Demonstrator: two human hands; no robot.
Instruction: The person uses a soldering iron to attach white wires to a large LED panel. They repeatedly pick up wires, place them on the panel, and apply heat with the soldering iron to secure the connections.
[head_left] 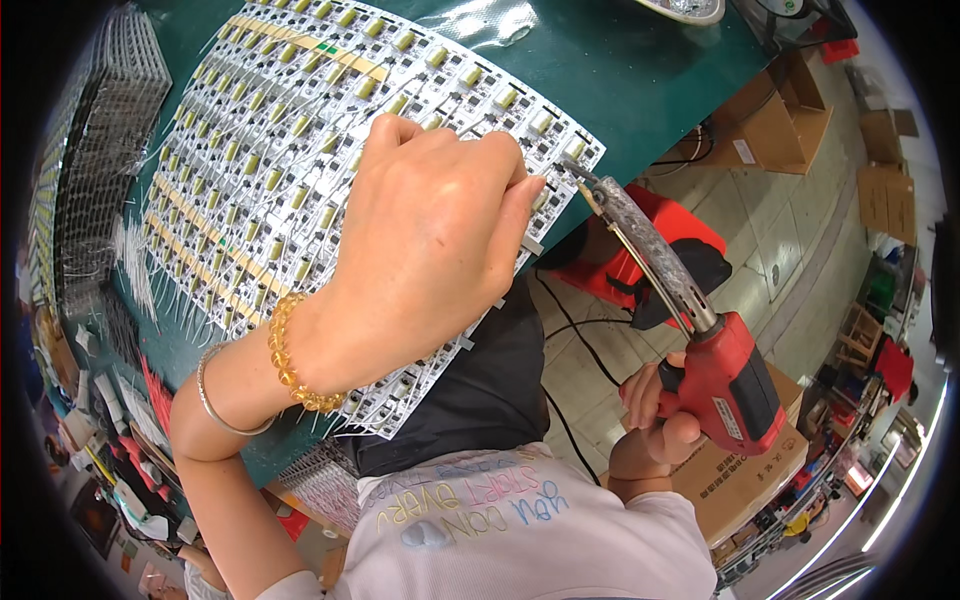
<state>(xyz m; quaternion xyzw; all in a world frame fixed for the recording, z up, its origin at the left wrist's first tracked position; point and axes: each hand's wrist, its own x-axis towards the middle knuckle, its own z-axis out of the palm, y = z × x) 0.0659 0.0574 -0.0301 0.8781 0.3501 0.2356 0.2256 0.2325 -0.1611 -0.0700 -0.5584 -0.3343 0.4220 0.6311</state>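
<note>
A white panel of circuit boards [592, 152], covered with rows of small yellowish parts and thin wire leads, lies on a green table mat [640, 85]. Over its right half is my left hand [430, 220], closed with the fingers curled in; whatever they pinch is hidden beneath. My right hand [655, 415] grips the handle of a red and black soldering gun [735, 385] at the right. Its metal barrel slants up to the left, and the tip is at the panel's right edge, just beyond my left fingertips.
Tall stacks of similar panels [110, 140] stand at the left, with loose white leads [133, 262] and red wires [157, 395] nearby. Right of the table are a red stool [690, 225], black cables [575, 325] and cardboard boxes [770, 125]. A white tray [690, 12] sits at the far edge.
</note>
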